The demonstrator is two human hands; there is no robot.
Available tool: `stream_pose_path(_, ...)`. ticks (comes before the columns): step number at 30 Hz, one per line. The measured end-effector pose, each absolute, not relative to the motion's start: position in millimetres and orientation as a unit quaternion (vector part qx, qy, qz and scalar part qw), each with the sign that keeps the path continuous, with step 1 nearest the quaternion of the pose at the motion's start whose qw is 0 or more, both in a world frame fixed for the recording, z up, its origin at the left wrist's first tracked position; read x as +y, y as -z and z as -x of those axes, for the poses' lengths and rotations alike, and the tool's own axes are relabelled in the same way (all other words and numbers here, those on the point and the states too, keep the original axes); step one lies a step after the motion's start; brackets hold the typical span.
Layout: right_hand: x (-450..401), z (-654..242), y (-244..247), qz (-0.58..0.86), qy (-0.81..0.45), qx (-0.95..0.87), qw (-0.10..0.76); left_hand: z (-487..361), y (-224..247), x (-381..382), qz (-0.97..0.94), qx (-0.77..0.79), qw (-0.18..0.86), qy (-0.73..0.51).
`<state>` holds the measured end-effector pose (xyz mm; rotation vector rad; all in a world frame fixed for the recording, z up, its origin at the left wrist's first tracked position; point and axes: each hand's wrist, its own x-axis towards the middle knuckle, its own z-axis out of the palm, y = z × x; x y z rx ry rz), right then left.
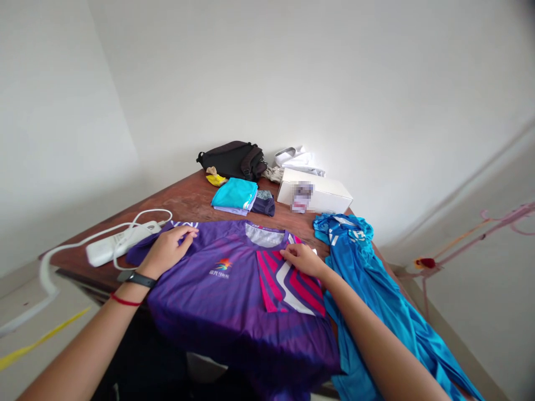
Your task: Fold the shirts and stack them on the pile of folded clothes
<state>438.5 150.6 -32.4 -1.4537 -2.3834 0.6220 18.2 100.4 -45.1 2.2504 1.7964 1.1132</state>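
A purple T-shirt [188, 295] lies spread front up, its collar towards the wall and its hem hanging over the near table edge. One sleeve, striped pink, white and purple [276, 281], is folded inward over the chest. My right hand [305, 259] is closed, thumb and fingers pinching the cloth by that sleeve's upper edge, beside the collar. At the opposite shoulder my left hand [169, 248] rests with bent fingers closed on the cloth near white lettering. The other sleeve stretches out beneath and beyond it.
On the wooden table [179, 197] are a white power strip [121, 242] with cables, a black bag [229, 159], folded turquoise cloth [234, 193], dark folded cloth [264, 205] and a white box [330, 192]. Blue garments [371, 295] hang over the right edge. A pink rack [485, 231] stands right.
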Motion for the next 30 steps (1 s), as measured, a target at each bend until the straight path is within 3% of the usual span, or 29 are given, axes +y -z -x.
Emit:
stream_pose_path(8, 152.4, -438.5, 34.9, 0.511, -0.206, -0.822, 0.147, -16.4, 52.0, 102.8, -0.735, 0.559, -0.005, -0.385)
stream_pose_path(13, 153.2, -439.3, 35.5, 0.511, -0.208, -0.82, 0.153, -21.1, 40.0, 94.5, -0.719, 0.521, -0.152, -0.435)
stream_pose_path(18, 155.0, -440.7, 38.6, 0.512, -0.214, -0.817, 0.155, -17.1, 28.3, 85.1, -0.707, 0.577, -0.222, -0.345)
stream_pose_path(25, 156.3, -440.3, 39.3, 0.516, -0.224, -0.811, 0.161, 13.3, 31.9, 91.1, -0.646, 0.738, -0.139, -0.134)
stream_pose_path(30, 153.7, -438.0, 33.9, 0.521, -0.226, -0.808, 0.155, 17.2, 18.0, 97.1, -0.642, 0.756, -0.072, -0.105)
